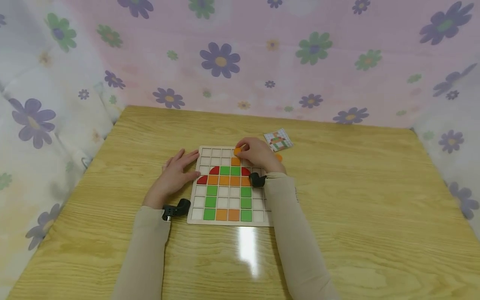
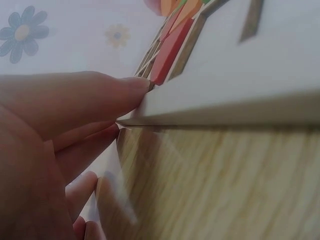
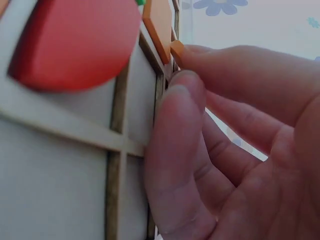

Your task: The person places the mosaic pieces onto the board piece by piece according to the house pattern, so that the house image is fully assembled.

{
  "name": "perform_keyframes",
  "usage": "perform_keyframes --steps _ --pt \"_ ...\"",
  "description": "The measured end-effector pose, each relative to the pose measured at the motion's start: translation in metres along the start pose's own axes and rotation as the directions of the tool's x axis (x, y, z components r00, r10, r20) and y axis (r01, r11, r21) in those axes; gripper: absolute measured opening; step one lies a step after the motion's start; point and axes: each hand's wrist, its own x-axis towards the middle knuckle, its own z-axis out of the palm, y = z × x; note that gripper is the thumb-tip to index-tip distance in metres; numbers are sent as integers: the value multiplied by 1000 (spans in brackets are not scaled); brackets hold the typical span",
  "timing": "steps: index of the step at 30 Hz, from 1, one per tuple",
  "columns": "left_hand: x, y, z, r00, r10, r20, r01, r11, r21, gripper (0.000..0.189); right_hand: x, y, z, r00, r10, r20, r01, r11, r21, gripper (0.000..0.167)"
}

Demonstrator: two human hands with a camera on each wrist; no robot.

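Note:
A wooden grid board (image 1: 198, 213) lies on the table with red, green and orange pieces set in its cells. My left hand (image 1: 173, 179) rests at its left edge, fingers spread and fairly straight; in the left wrist view the thumb (image 2: 115, 95) touches the rim beside a red piece (image 2: 170, 52). Between thumb and fingers my right hand (image 1: 258, 153) pinches an orange tile with a rounded edge (image 1: 237, 151) over the top row. Directly below that tile sits an orange square (image 1: 236, 161). My right forearm hides part of the board's right side.
A small pattern card (image 1: 278, 140) with a coloured grid picture lies behind the board to the right. Another orange piece (image 1: 279, 158) shows on the table just past my right hand. Flowered cloth (image 1: 262, 62) hangs behind the wooden table (image 1: 367, 200).

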Motion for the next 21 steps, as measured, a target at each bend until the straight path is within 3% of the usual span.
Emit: perform_keyframes --steps 14,21 --pt "0 -1 0 1000 7 -6 -7 1000 -5 60 2 -1 3 999 -19 29 21 998 -51 23" --pt "-1 -1 0 1000 24 6 -24 1000 3 60 -5 -1 -1 998 -45 35 45 999 -3 27"
